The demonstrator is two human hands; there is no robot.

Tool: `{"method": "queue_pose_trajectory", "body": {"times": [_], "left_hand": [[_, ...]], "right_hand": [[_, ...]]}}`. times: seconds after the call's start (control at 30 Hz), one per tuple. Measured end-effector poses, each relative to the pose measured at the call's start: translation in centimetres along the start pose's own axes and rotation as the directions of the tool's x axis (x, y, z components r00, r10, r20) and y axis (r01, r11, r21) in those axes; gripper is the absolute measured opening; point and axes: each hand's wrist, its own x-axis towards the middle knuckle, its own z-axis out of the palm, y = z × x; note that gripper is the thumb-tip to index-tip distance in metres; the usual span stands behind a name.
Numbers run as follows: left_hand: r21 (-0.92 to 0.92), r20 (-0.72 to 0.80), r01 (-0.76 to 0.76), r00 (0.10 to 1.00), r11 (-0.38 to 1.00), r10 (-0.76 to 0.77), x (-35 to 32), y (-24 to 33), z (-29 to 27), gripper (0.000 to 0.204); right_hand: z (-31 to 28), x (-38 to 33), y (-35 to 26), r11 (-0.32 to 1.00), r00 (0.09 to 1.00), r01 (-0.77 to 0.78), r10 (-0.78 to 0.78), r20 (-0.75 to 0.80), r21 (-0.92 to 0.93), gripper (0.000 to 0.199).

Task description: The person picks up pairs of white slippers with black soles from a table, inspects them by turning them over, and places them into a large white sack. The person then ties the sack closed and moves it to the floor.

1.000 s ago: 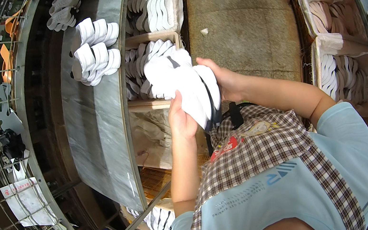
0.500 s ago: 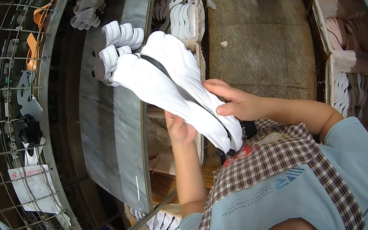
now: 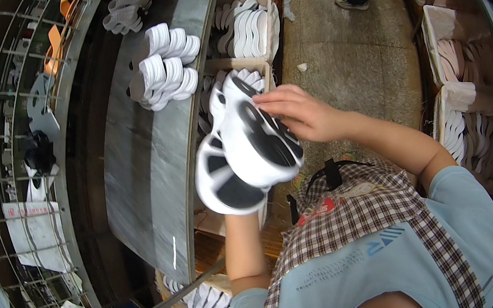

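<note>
Above the bench, shoe soles now flipped, black treads up

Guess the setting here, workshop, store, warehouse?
Most likely a shoe factory line. Both hands hold a pair of white-and-black soles; more white soles are stacked on the long grey conveyor table, and cardboard boxes beside it are packed with the same parts.
</note>
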Motion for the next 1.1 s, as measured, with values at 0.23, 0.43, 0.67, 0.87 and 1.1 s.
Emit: {"method": "queue_pose_trajectory", "body": {"times": [0.23, 0.43, 0.67, 0.87, 1.1], "left_hand": [[0.219, -0.349, 0.017, 0.935, 0.976, 0.062, -1.0, -0.7, 3.0, 0.037], [0.19, -0.347, 0.006, 0.936, 0.982, 0.061, -1.4, -0.7, 1.5, 0.037], [0.106, -0.3, -0.034, 0.952, 0.994, 0.064, -1.9, -0.9, -0.6, 0.036], [-0.338, 0.17, -0.237, 0.936, 0.911, 0.307, -3.5, 0.6, -2.6, 0.058], [-0.31, 0.262, -0.253, 0.904, 0.916, 0.339, -4.7, 2.2, -2.7, 0.031]], "right_hand": [[1.5, -0.8, -0.1, 0.809, 0.959, -0.276, 0.193, 0.208, 0.519, 0.046], [1.8, -0.7, -0.9, 0.733, 0.939, -0.342, 0.24, 0.248, 0.588, 0.039], [3.6, -0.4, -3.2, 0.729, 0.927, -0.374, 0.321, 0.197, 0.573, 0.086], [2.3, 0.2, -1.1, -0.314, 0.87, -0.231, 0.358, 0.34, 0.921, 0.081], [2.8, -0.3, 0.6, -0.537, 0.891, -0.118, 0.315, 0.328, 0.835, 0.079]]}}
